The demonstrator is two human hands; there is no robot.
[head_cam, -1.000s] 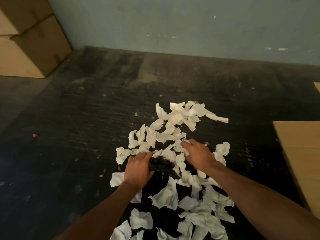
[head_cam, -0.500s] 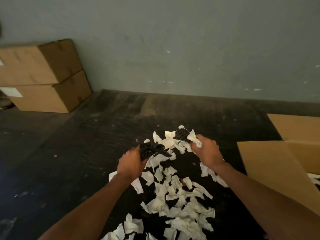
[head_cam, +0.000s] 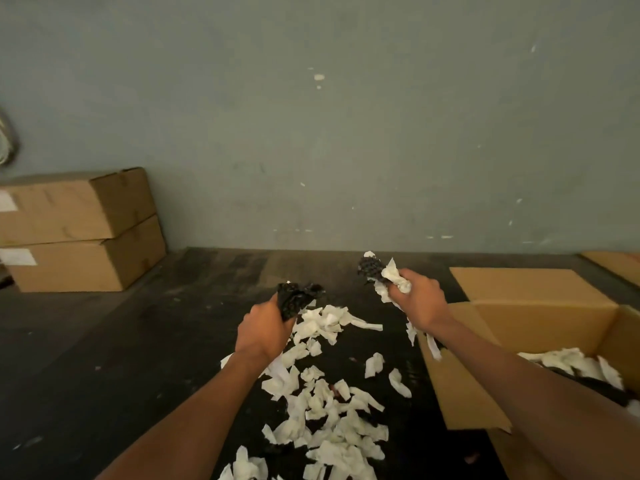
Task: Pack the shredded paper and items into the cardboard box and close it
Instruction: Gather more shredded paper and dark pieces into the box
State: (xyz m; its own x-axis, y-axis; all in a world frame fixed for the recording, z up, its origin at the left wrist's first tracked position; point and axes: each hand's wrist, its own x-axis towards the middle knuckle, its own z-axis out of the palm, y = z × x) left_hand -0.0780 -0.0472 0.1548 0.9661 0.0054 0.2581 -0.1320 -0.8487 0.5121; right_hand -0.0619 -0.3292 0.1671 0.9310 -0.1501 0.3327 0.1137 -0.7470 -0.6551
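Observation:
White shredded paper (head_cam: 322, 403) lies strewn on the dark floor between my arms. My left hand (head_cam: 265, 332) grips a black crumpled item (head_cam: 296, 299), lifted above the paper pile. My right hand (head_cam: 420, 299) holds a second black item (head_cam: 370, 268) together with a bunch of white paper (head_cam: 394, 277), raised near the left flap of the open cardboard box (head_cam: 540, 313). White paper and something dark (head_cam: 575, 365) lie inside the box, partly hidden by my right forearm.
Two closed cardboard boxes (head_cam: 79, 230) are stacked at the left against the grey-green wall (head_cam: 329, 133). A flat piece of cardboard (head_cam: 613, 261) lies at the far right by the wall. The floor (head_cam: 104, 358) is dark and scuffed.
Both hands have lifted off the floor with the black items and paper, and the right hand has moved right toward the box. The view has tilted up, showing more wall and box.

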